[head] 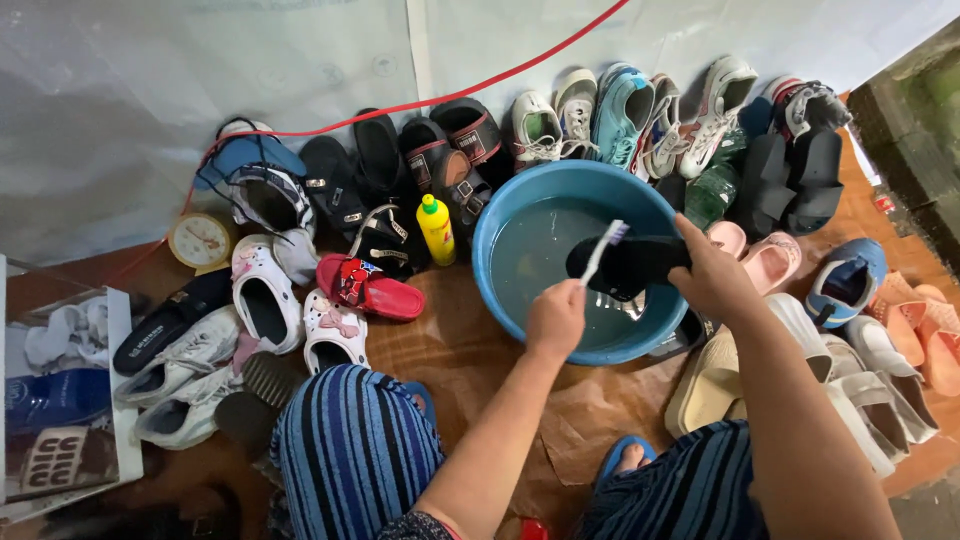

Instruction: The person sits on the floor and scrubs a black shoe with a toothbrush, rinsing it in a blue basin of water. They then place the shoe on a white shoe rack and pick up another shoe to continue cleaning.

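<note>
- Hands meet over a blue basin point(500, 215) of water that sits on the brown floor point(470, 350).
- Left hand point(556, 318) has its fingers clamped on the handle of a white toothbrush point(603, 250), whose bristled head points up and away, just above the dark shoe.
- Right hand point(712, 278) has its fingers closed around one end of a black shoe point(625, 265), held over the water inside the basin.
- Yellow bottle point(436, 229) with a red cap stands just left of the basin.
- Red sandal point(368, 288) lies near the bottle, with white clogs point(262, 300) further left.
- Black sandals, white sneakers and a blue sneaker point(622, 112) line up behind the basin against the grey sheet wall, where a red cord point(500, 78) runs across.
- Pink slippers point(770, 260) lie just right of the basin.
- Small round clock point(201, 240) rests at the far left.
- Knees in blue striped trousers point(350, 450) frame the lower edge.
</note>
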